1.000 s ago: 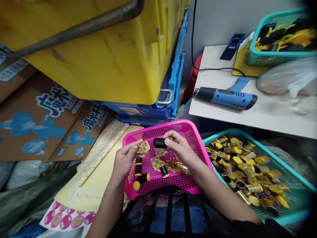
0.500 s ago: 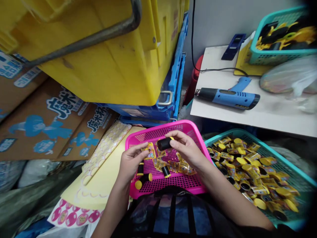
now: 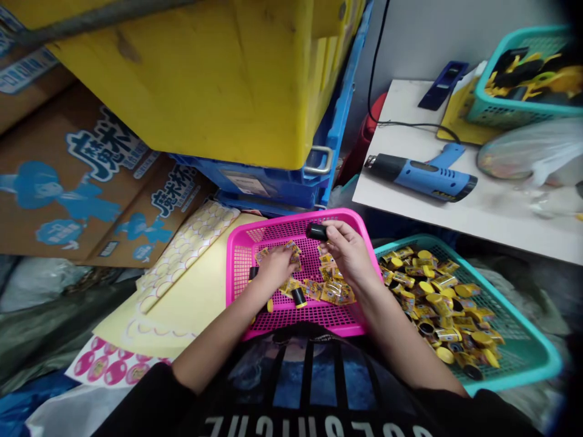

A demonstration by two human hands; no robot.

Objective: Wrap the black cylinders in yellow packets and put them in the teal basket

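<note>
- You are wearing a black T-shirt (image 3: 314,382) with white lettering, and both bare forearms are angling inward from it, meeting over the basket in front of you.
- Your left hand (image 3: 274,270) is bearing down, fingers curled onto gold foil sachets (image 3: 334,292); you cannot tell whether it is gripping one.
- Your right hand (image 3: 350,252) is closed, its fingertips pinching a black cylinder (image 3: 316,231) just above the far side of the basket.
- A pink plastic mesh basket (image 3: 296,217) is sitting under both hands, holding the sachets and a loose yellow-capped black tube (image 3: 299,297).
- A teal mesh basket (image 3: 514,358) is standing just beside it on your right, filled with foil-wrapped, yellow-capped tubes (image 3: 441,306).
- Yellow scalloped sticker sheets (image 3: 182,303) are lying against the pink basket on your left.
- Farther left, brown cartons with blue print (image 3: 86,176) are leaning under a yellow plastic crate (image 3: 182,79), which is jutting overhead from a blue plastic crate (image 3: 273,188).
- Far right, a blue-and-black heat gun (image 3: 423,176) is lying on a white table (image 3: 392,103).
</note>
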